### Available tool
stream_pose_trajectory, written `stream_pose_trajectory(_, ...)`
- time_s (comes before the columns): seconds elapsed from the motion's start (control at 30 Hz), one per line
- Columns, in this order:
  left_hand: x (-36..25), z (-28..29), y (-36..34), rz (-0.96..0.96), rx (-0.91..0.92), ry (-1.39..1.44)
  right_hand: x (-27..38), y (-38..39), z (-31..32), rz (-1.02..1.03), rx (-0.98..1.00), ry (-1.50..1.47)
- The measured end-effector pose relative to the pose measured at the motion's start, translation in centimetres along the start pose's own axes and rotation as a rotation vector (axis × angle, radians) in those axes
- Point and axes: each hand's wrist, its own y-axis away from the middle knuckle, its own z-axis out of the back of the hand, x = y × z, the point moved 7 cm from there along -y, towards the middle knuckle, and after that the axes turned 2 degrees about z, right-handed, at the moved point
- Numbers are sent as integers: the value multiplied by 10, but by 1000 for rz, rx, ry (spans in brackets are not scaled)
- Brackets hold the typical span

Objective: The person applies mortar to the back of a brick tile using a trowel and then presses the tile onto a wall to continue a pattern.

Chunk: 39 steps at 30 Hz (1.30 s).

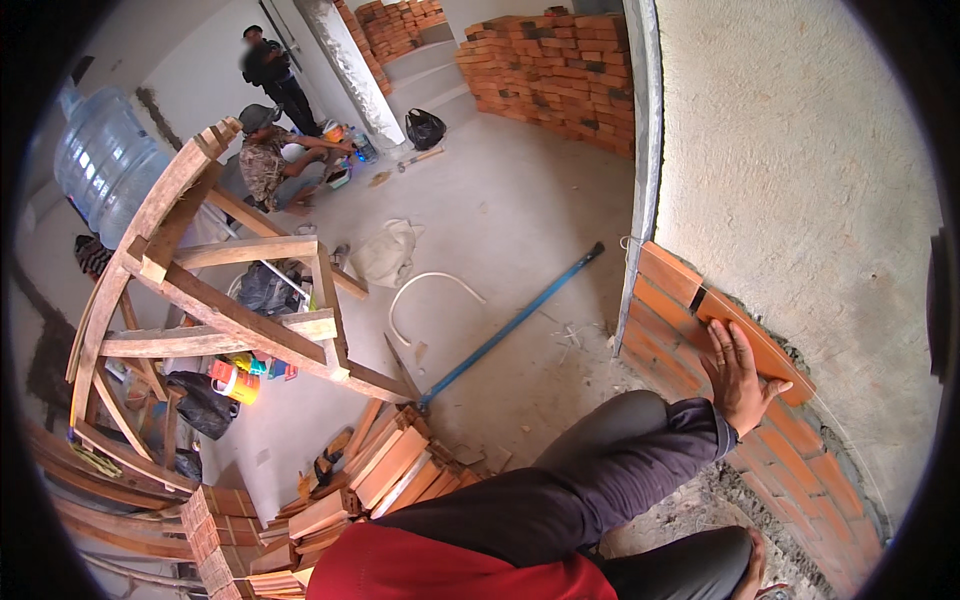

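Note:
My left hand point(738, 385) lies against a flat orange brick tile point(745, 335) in the top row along the wall at the right. Its fingers are stretched out and its thumb is spread, resting on the tile's face and edge. Left of that tile, past a narrow dark gap, sits another tile point(668, 272) in the same row. Below are several courses of thin brick tiles point(800, 470) with mortar joints. A pale string point(850, 440) runs along the wall near them. Skin at the lower edge beside my knee may be my right hand; its fingers cannot be made out.
Stacked brick tiles point(395, 470) lie beside me at the lower left. A wooden trestle point(230, 320) holds a large water bottle point(110, 160). A blue pole point(515, 325) lies on the floor. Farther back, one person point(270, 170) crouches and another point(268, 70) stands. Bricks point(550, 75) are piled behind.

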Motion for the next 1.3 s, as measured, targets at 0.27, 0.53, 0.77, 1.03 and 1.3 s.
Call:
stream_pose_trajectory(0.27,5,15,5,-30,-36,-33,6,7,-54,-160,-257,-169)
stream_pose_trajectory(0.53,-11,11,-15,79,82,-94,-20,91,-77,-226,-632,-439)
stream_pose_trajectory(0.77,3,-13,-19,24,77,-138,-41,182,-149,-368,-762,-685)
stream_pose_trajectory(1.03,14,-21,-7,-10,81,-261,-92,255,-256,-796,-890,-394)
stream_pose_trajectory(1.3,8,-15,-13,22,144,-245,-124,333,-302,-1042,-969,-2)
